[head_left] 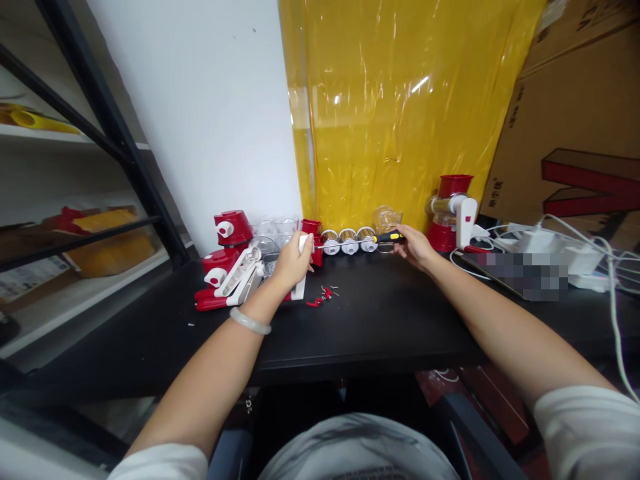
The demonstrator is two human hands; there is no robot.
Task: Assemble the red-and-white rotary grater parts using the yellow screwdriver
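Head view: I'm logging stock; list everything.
Screwdriver: one, yellow/black, centre
Held part: one, white, centre
Table: one, black, below
Pieces: several, red, tabletop
Screws: several, metallic, tabletop
Cylinders: three, white/silver, centre
Containers: several, clear, rear
Machine: one, red/white, right
Housings, handles: several, red/white, left
Curtain: one, yellow, behind
Panel: one, white, behind
Large carton: one, brown, right
Cables: several, white, right
Rack: one, black, left
Bracelet: one, pale, wrist
Left hand: one, bare, centre
Right hand: one, bare, right
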